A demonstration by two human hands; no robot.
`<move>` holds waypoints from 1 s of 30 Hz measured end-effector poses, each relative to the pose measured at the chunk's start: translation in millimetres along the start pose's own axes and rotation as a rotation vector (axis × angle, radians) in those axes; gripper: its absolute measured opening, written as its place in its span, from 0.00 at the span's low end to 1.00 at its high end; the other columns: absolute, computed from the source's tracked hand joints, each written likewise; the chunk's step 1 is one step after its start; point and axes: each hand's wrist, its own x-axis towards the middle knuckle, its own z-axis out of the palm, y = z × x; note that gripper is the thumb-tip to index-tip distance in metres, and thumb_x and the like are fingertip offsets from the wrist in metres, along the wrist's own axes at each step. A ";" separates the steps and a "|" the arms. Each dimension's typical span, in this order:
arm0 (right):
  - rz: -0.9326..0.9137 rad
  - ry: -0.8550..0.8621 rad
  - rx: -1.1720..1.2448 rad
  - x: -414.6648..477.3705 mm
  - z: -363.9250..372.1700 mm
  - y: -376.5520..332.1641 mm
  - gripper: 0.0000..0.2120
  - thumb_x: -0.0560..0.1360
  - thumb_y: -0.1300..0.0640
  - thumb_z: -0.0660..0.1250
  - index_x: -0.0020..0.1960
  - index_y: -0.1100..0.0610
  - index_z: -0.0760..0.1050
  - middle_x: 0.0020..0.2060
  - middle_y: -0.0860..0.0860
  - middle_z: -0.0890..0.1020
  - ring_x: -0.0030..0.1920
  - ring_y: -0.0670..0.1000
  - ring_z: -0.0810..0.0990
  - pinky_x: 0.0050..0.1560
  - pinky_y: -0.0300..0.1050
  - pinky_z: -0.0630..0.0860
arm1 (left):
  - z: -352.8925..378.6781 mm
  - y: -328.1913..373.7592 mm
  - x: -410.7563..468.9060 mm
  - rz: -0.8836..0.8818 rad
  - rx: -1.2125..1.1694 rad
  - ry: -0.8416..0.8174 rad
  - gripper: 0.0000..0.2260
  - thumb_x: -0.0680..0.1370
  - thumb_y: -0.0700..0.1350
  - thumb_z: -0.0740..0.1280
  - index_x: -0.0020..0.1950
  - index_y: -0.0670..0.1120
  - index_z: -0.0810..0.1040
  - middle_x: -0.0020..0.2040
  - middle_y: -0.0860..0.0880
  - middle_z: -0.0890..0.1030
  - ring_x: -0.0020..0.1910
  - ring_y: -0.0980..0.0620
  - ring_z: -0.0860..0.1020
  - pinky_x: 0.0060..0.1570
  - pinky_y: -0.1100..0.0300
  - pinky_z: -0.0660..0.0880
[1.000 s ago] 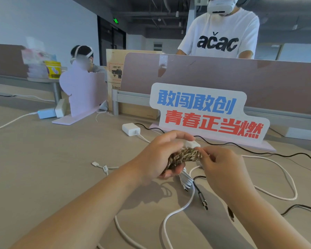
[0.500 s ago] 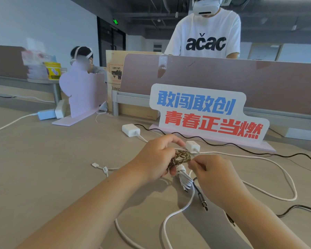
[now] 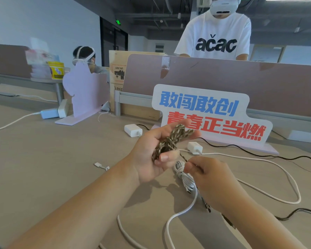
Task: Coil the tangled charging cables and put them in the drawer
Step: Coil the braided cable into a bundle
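Gripping braided cable [image 3: 171, 142] coil, left hand [image 3: 149, 159], right hand [image 3: 210, 178] pinching its tail, T-shirt [image 3: 215, 31] reading "acac"

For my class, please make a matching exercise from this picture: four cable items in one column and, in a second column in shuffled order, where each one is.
Things
1. braided cable
2. coiled white cable
3. nearer white charger
4. small white connector

Places
A. lying alone on the desk, leftmost of the four
B. on the desk just in front of the slogan sign
C. bundled in the left hand grip
D. on the desk beside the right hand

Pairs: 1-C, 2-D, 3-B, 4-A
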 end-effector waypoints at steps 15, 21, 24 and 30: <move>-0.162 -0.015 -0.129 -8.2 -7.9 -19.4 0.13 0.79 0.48 0.54 0.43 0.49 0.75 0.31 0.43 0.75 0.31 0.44 0.71 0.29 0.32 0.66 | -34.0 14.4 11.7 -0.126 -0.021 0.612 0.10 0.77 0.40 0.56 0.42 0.41 0.76 0.35 0.48 0.82 0.14 0.59 0.60 0.13 0.70 0.52; -0.261 -0.109 -0.188 -11.7 -15.0 -15.8 0.12 0.78 0.47 0.56 0.42 0.52 0.74 0.33 0.47 0.77 0.34 0.47 0.74 0.36 0.40 0.71 | -32.9 13.2 8.4 -0.245 0.109 0.510 0.09 0.72 0.43 0.63 0.45 0.38 0.75 0.37 0.42 0.80 0.18 0.57 0.63 0.17 0.71 0.55; -0.256 -0.119 -0.252 -7.6 -24.0 -13.1 0.12 0.80 0.50 0.56 0.40 0.48 0.72 0.37 0.45 0.78 0.38 0.47 0.74 0.41 0.42 0.73 | -28.4 3.1 10.6 -0.228 0.454 0.486 0.07 0.78 0.41 0.62 0.47 0.38 0.77 0.39 0.44 0.81 0.21 0.58 0.65 0.19 0.69 0.58; -0.386 0.265 -0.228 0.1 -25.8 4.0 0.06 0.75 0.56 0.66 0.43 0.49 0.80 0.33 0.48 0.79 0.35 0.52 0.75 0.33 0.48 0.75 | -17.3 -20.6 8.1 -0.059 1.173 0.237 0.20 0.81 0.53 0.60 0.50 0.38 0.82 0.34 0.46 0.80 0.22 0.57 0.68 0.24 0.67 0.63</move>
